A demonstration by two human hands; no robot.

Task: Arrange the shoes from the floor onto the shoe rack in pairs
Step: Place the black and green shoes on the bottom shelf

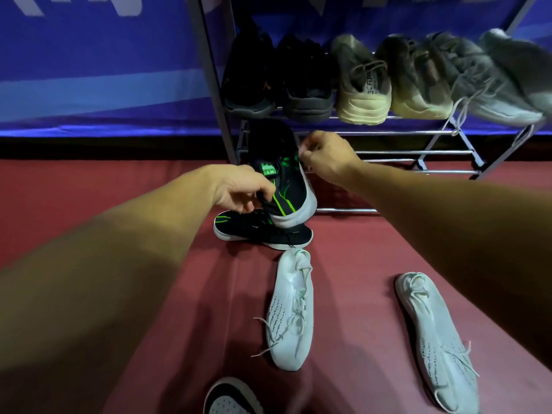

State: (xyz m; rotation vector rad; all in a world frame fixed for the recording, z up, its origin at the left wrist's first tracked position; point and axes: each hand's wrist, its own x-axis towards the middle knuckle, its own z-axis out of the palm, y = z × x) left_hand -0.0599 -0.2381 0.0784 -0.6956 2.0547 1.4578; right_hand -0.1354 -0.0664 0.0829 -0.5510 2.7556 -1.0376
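Big red floor under me, blue banner across the top of the frame, and the shoe rack standing in the upper middle and right. Its upper shelf is full: a black pair, a beige pair and a grey pair, side by side, so I reckon three pairs are done. The lower bars hold almost nothing so far.

Left on the floor: two white shoes, one at lower centre, one at lower right, lying apart from each other. A dark shoe pokes in at the bottom edge, mostly cut off, and I can't see its mate.

Now the one in play: the black-and-green shoe, mid-frame, tilted toe-up against the rack's lower left corner. Its partner lies flat on the floor just below, touching it. My left hand has its fingers curled round the heel collar. My right hand is curled tight at the shoe's right edge by the laces, pinching there. So this is pair four going in, with the white pair after it.

Writing: a green tag on the tongue carries letters too small to read. The beige tongue has print, maybe "APR", but blurred. The banner's white shapes are cropped.
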